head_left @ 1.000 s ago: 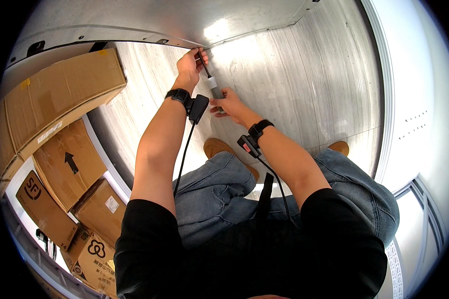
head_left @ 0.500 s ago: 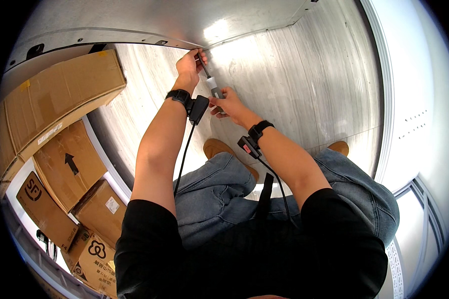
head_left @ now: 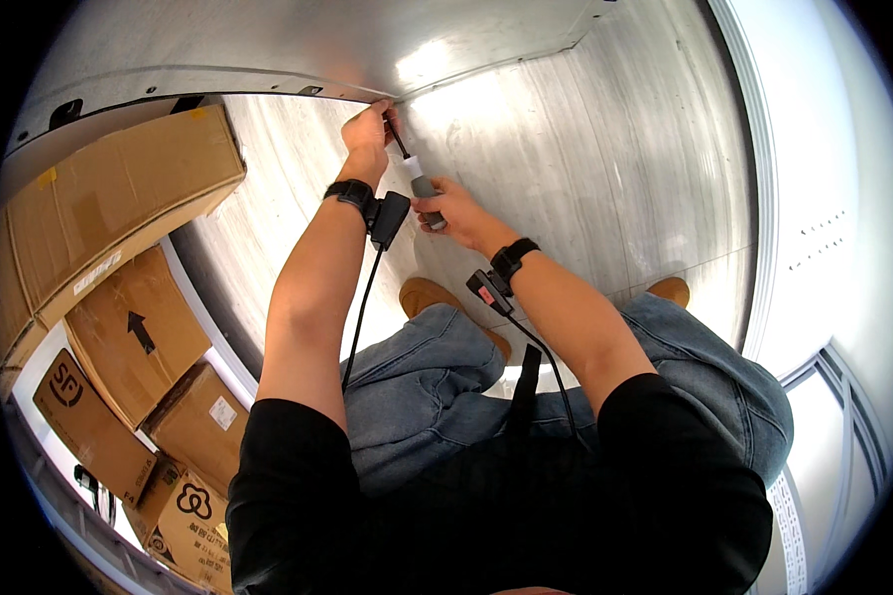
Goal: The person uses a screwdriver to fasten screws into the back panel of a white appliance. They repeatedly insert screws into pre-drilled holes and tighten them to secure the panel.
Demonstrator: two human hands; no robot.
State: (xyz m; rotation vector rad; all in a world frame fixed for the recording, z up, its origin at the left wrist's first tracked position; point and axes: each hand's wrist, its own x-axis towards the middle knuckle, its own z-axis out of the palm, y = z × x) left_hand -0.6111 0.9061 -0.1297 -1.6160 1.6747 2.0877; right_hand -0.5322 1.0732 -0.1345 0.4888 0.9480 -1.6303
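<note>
In my right hand [head_left: 453, 212] is a screwdriver [head_left: 424, 188] with a grey and white handle, my fingers wrapped round the grip. Its dark shaft points up and away, toward the lower edge of a large grey metal panel [head_left: 268, 45]. My left hand [head_left: 369, 129] is at that edge, its fingers closed round the far end of the shaft. The screwdriver's tip is hidden by these fingers, and whatever it touches does not show. Black straps with small black devices sit on both wrists.
Cardboard boxes [head_left: 119, 208] are stacked at my left, close to the panel. On the right rises a white panel [head_left: 814, 178] with a metal frame. Pale wood-patterned floor [head_left: 585, 169] lies below my hands. Black cables run from the wrist devices toward my body.
The view has shifted slightly. The screwdriver's handle has turned a little in my right hand, and my left hand stays at the panel's edge.
</note>
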